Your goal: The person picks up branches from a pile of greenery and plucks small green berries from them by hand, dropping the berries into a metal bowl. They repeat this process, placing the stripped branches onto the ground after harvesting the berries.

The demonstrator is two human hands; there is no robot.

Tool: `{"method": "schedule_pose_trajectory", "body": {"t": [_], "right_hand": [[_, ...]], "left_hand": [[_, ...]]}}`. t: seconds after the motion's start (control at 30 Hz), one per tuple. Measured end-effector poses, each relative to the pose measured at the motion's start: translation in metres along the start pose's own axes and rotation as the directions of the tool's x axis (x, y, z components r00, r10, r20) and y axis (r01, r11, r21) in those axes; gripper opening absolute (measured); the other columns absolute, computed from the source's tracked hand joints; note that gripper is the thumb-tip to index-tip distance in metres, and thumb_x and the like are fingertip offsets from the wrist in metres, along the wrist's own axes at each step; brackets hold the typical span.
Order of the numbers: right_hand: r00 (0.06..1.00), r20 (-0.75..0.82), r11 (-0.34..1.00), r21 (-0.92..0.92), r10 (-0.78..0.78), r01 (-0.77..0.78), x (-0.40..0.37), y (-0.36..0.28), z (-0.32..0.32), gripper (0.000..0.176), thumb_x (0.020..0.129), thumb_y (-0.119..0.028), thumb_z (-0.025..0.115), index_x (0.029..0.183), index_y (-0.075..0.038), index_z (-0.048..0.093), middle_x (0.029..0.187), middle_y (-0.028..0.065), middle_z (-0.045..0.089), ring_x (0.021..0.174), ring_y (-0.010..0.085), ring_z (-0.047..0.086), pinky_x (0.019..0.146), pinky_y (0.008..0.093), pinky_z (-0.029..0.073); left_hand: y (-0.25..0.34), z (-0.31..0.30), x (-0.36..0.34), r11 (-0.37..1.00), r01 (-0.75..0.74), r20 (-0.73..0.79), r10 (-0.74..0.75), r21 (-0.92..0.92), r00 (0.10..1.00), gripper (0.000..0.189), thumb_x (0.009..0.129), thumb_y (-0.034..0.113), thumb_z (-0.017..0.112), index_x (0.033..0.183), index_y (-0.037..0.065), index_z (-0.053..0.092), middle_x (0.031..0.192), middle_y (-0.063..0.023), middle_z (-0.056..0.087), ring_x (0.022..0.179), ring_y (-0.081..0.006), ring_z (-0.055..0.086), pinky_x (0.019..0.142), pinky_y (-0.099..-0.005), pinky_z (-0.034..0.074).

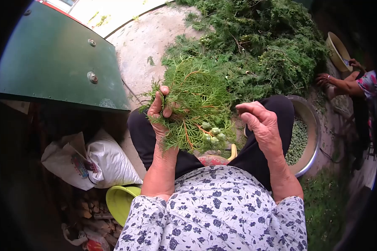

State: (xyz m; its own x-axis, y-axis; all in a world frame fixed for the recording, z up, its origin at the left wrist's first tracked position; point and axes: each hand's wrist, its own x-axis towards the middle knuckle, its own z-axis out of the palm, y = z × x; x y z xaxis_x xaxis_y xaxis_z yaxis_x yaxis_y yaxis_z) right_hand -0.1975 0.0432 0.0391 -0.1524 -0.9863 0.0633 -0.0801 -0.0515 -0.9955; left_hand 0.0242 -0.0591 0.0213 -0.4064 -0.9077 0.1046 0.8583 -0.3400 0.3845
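My left hand [163, 106] is closed round the stem of a flat, feathery evergreen sprig [197, 92], held up above my lap. A cluster of pale green cones [214, 134] hangs at the sprig's lower right. To the right of it, apart from the sprig, is my right hand [262, 123]. Its fingers are curled in toward the thumb; whether anything small sits between the fingertips is hidden. Beside my right knee stands a wide metal-rimmed basin [315, 125] with many small green cones [297, 140] inside.
A large heap of cut evergreen branches [264, 46] lies ahead. A green metal box [58, 58] stands at the left, above white sacks [111, 157] and a lime-green basin [118, 203]. Another person's hand [322, 78] is at the far right, near a yellowish basin [334, 48].
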Motion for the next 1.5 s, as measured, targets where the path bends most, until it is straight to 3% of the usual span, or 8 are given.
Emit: {"method": "schedule_pose_trajectory", "body": {"t": [0.23,0.43,0.57,0.63,0.83,0.93,1.2,1.5], "right_hand": [[0.98,0.116,0.875,0.443,0.16,-0.195,0.011,0.009,0.061,0.028,0.085,-0.026,0.062,0.084,0.002,0.059,0.067,-0.0029,0.046,0.065,0.006,0.041,0.06,0.0234,0.037],[0.959,0.017,0.909,0.314,0.284,-0.275,-0.002,0.025,0.049,0.03,0.084,-0.016,0.063,0.064,-0.002,0.045,0.06,-0.0053,0.037,0.059,0.0062,0.032,0.051,0.0265,0.03],[0.97,-0.102,0.928,-0.327,-0.222,0.178,-0.004,0.017,0.044,0.032,0.089,-0.023,0.056,0.067,0.0,0.05,0.061,-0.0047,0.045,0.06,0.0071,0.037,0.053,0.0271,0.033],[0.965,-0.019,0.918,0.314,0.26,-0.241,-0.006,0.016,0.042,0.02,0.09,-0.019,0.054,0.085,-0.001,0.062,0.068,-0.0018,0.054,0.062,0.0063,0.048,0.057,0.0214,0.04],[0.902,-0.285,0.85,0.506,0.324,-0.146,0.003,0.031,0.012,0.016,0.09,-0.011,0.05,0.101,-0.001,0.056,0.077,0.0012,0.057,0.067,0.0068,0.051,0.062,0.0202,0.042],[0.956,0.073,0.665,0.703,0.286,-0.253,0.0,0.017,0.014,0.015,0.089,-0.014,0.054,0.099,-0.003,0.055,0.074,0.0024,0.056,0.064,0.0069,0.05,0.057,0.019,0.038],[0.982,0.187,0.999,-0.024,0.036,-0.032,0.005,0.003,0.05,0.027,0.082,-0.022,0.063,0.096,0.0,0.058,0.082,0.0074,0.055,0.073,0.0145,0.056,0.065,0.0271,0.045],[0.997,0.081,1.0,0.016,-0.021,0.02,0.001,0.012,0.067,0.018,0.081,-0.015,0.063,0.088,0.001,0.058,0.077,0.0058,0.055,0.069,0.0137,0.053,0.061,0.026,0.044]], "left_hand": [[-0.001,0.005,-0.006,0.999,0.026,-0.011,-0.025,0.037,1.0,0.019,0.093,0.027,0.045,0.101,0.011,0.049,0.052,0.006,0.041,0.05,-0.0104,0.042,0.054,-0.0309,0.045],[-0.005,0.002,-0.011,0.949,-0.024,-0.113,0.062,0.314,0.992,0.025,0.091,0.031,0.051,0.093,0.007,0.056,0.058,0.0067,0.042,0.05,-0.0056,0.038,0.051,-0.0226,0.04],[-0.01,-0.006,-0.011,0.911,-0.072,-0.139,0.139,0.406,0.98,0.025,0.089,0.028,0.055,0.091,0.004,0.064,0.09,0.0032,0.054,0.051,-0.003,0.034,0.049,-0.0199,0.032],[-0.01,0.0,-0.013,0.87,-0.045,-0.164,0.144,0.492,0.976,0.025,0.089,0.027,0.055,0.092,0.004,0.063,0.091,0.0028,0.055,0.052,-0.0026,0.034,0.048,-0.0187,0.03],[0.017,0.012,-0.01,0.925,-0.109,-0.084,0.149,0.365,0.985,0.023,0.09,0.032,0.052,0.099,0.011,0.05,0.054,0.0092,0.035,0.049,-0.0069,0.037,0.047,-0.0223,0.033],[0.014,0.009,-0.009,0.89,-0.093,-0.09,0.148,0.447,0.985,0.019,0.093,0.029,0.046,0.095,0.011,0.051,0.051,0.008,0.033,0.048,-0.0079,0.035,0.045,-0.0237,0.031],[0.009,0.006,-0.013,0.835,-0.092,-0.178,0.221,0.542,0.959,0.018,0.09,0.022,0.054,0.093,0.005,0.057,0.07,0.004,0.048,0.049,-0.002,0.033,0.045,-0.0167,0.025],[0.006,0.011,-0.012,0.865,-0.092,-0.224,0.229,0.492,0.947,0.018,0.09,0.023,0.054,0.09,0.006,0.058,0.07,0.0048,0.047,0.049,-0.0017,0.031,0.046,-0.0166,0.025]]}}
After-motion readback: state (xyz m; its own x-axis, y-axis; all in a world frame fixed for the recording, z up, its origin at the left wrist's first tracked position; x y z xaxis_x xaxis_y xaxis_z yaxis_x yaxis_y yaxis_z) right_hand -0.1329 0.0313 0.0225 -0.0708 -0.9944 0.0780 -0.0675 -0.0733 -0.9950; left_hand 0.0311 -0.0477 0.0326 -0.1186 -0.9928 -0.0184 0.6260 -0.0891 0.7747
